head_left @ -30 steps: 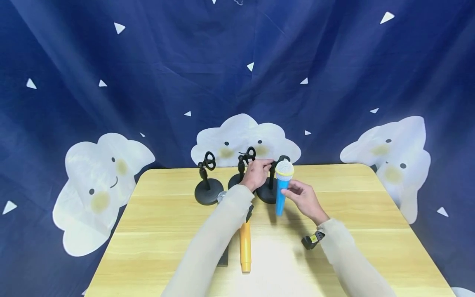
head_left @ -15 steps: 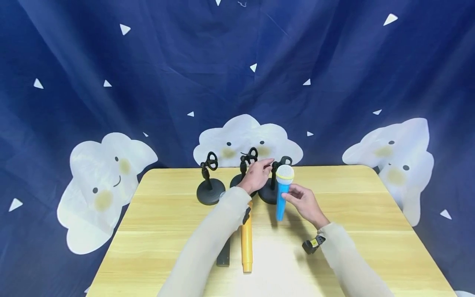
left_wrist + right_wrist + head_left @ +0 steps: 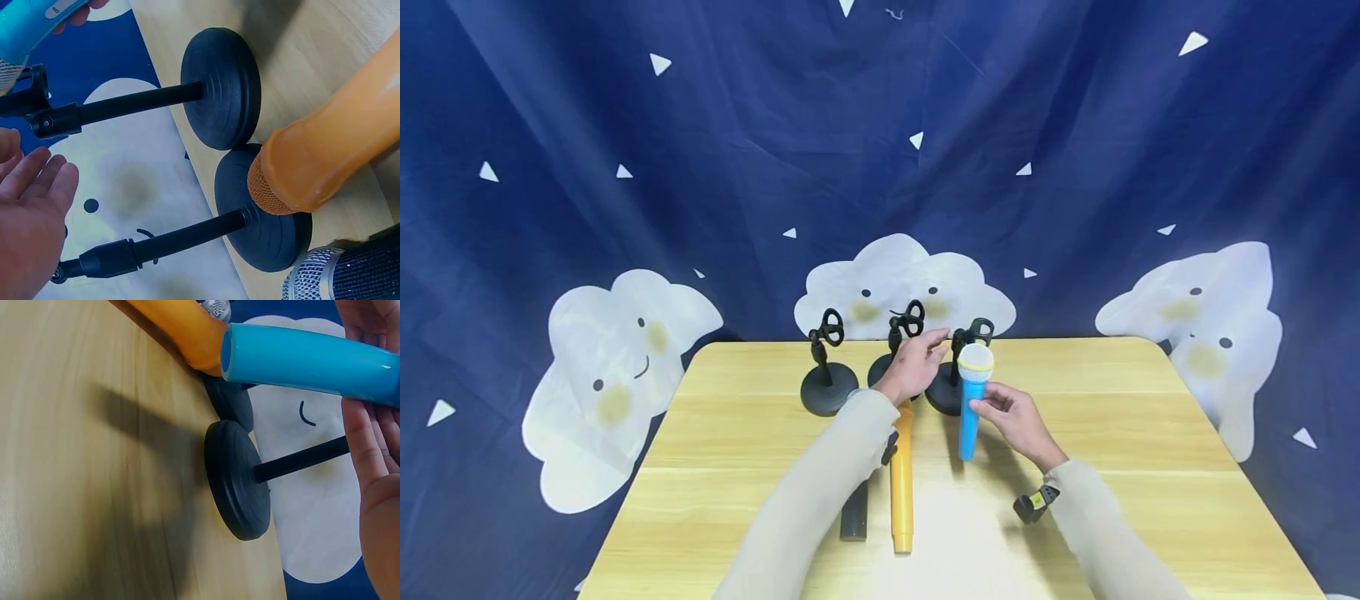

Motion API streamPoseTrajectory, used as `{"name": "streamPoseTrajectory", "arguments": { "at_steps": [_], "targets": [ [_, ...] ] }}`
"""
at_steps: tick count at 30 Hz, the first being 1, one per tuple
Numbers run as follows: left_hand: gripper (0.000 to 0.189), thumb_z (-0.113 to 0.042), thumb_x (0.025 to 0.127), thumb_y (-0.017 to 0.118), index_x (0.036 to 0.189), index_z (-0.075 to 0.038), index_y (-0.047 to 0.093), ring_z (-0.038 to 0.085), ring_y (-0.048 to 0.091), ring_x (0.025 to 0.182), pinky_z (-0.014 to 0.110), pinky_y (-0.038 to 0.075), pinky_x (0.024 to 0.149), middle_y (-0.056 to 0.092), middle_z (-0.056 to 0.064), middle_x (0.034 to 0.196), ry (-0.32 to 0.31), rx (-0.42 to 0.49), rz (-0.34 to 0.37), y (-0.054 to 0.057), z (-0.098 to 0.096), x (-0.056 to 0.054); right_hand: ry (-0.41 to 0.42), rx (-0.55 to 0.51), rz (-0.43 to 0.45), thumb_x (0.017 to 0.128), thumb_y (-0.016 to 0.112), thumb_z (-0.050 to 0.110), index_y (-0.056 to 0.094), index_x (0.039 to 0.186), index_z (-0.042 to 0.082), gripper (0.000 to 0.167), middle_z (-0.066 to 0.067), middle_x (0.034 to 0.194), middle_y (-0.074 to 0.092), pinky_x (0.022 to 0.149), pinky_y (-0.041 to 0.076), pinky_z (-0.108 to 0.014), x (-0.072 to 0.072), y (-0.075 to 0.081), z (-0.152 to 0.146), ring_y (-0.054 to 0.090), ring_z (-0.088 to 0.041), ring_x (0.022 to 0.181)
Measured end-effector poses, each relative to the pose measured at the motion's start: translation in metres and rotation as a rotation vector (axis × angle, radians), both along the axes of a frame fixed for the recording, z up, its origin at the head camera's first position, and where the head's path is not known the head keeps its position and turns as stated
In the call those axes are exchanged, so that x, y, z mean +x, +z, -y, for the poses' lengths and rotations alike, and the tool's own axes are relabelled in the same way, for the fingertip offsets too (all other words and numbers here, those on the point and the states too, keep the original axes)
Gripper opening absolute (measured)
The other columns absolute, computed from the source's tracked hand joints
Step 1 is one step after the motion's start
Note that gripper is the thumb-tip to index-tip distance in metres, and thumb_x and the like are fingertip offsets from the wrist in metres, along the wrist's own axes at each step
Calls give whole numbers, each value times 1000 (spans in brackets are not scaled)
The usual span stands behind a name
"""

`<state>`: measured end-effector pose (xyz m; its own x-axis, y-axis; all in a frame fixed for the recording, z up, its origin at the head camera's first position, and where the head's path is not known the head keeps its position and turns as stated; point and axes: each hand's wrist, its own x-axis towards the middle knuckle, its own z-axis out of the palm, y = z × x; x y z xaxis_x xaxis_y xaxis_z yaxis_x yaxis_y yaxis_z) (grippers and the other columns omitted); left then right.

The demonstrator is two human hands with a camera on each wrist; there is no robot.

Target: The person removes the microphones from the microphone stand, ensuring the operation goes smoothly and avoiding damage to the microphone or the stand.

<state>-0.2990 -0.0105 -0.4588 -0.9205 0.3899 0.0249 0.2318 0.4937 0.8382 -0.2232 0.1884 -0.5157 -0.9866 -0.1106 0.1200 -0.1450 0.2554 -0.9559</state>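
Observation:
My right hand (image 3: pixel 1018 421) pinches the blue handle of a toy microphone (image 3: pixel 971 408) with a white mesh head and yellow ring. The microphone is held nearly upright, head up, just in front of the right-hand black microphone stand (image 3: pixel 951 387). In the right wrist view, the blue microphone (image 3: pixel 306 362) shows its hollow lower end, held between thumb and fingers. My left hand (image 3: pixel 913 367) reaches between the middle and right stands with nothing in its grasp. Its relaxed fingers lie near the right stand's clip (image 3: pixel 37 94) in the left wrist view, apparently apart from it.
The middle stand (image 3: pixel 880 368) is partly behind my left hand; the left stand (image 3: pixel 829 388) stands beside it. An orange microphone (image 3: pixel 902 492) and a black microphone (image 3: pixel 853 512) lie on the wooden table (image 3: pixel 722 467), partly under my left forearm. A blue cloud-patterned curtain (image 3: pixel 737 167) hangs behind.
The blue microphone has come slightly down and toward me in my right hand. My left hand has drawn a little left, away from the right stand's clip. The head view has shifted slightly.

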Motion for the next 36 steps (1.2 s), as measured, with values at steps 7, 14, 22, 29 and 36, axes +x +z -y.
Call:
{"name": "streamPoseTrajectory", "arguments": {
  "at_steps": [7,14,22,29,36],
  "targets": [
    [43,-20,107,49,149,-16,48,24,50,133,34,44,107,50,4,149,-9,16,0,-2,6,5,13,20,29,93,71,9,66,117,-10,30,-18,101,71,77,55,-22,1,-2,2,67,-7,82],
    [42,-17,106,51,147,-13,50,25,52,131,34,45,107,50,4,149,-3,-6,-39,-6,13,9,22,82,55,93,70,7,65,116,-14,31,-21,101,72,79,54,-22,10,18,9,68,-11,85],
    [41,-14,104,54,145,-11,53,26,56,127,36,46,105,55,5,144,-1,-19,-60,-15,24,16,4,110,91,92,73,8,65,117,-14,35,-23,104,72,79,54,-22,12,11,8,70,-20,90],
    [40,-13,103,56,143,-8,55,26,58,125,36,48,104,57,8,142,9,-17,-90,-23,30,19,-15,92,113,90,76,15,64,123,-11,44,-20,107,71,81,55,-22,4,-17,2,69,-22,94],
    [41,-14,103,56,143,-8,54,27,56,127,37,46,106,57,8,142,12,-31,-84,-25,38,23,-3,96,122,91,75,15,60,125,-13,47,-24,110,70,86,57,-28,9,-22,3,70,-33,100]
  ]
}}
